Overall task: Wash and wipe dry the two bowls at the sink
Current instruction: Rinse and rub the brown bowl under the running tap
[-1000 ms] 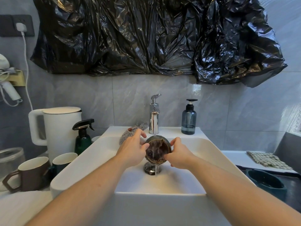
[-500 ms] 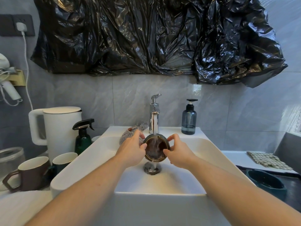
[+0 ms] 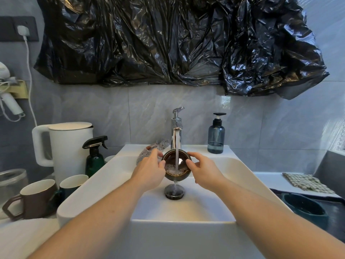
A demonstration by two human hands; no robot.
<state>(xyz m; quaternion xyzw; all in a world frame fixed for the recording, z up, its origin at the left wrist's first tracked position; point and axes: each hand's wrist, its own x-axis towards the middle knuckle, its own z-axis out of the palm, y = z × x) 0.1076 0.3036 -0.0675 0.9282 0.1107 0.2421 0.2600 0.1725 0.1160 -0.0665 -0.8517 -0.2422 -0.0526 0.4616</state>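
While water from the chrome faucet (image 3: 176, 131) runs into it, the small brown bowl (image 3: 176, 168) sits above the drain of the white sink (image 3: 214, 200), gripped at its rim by the left hand (image 3: 149, 174) and the right hand (image 3: 203, 173). It looks glazed, hard and round, so probably slippery when wet and breakable; holding both sides of the rim seems safest

Teal bowl (image 3: 306, 208) partly behind right arm; jar (image 3: 11, 181) cut off at left.
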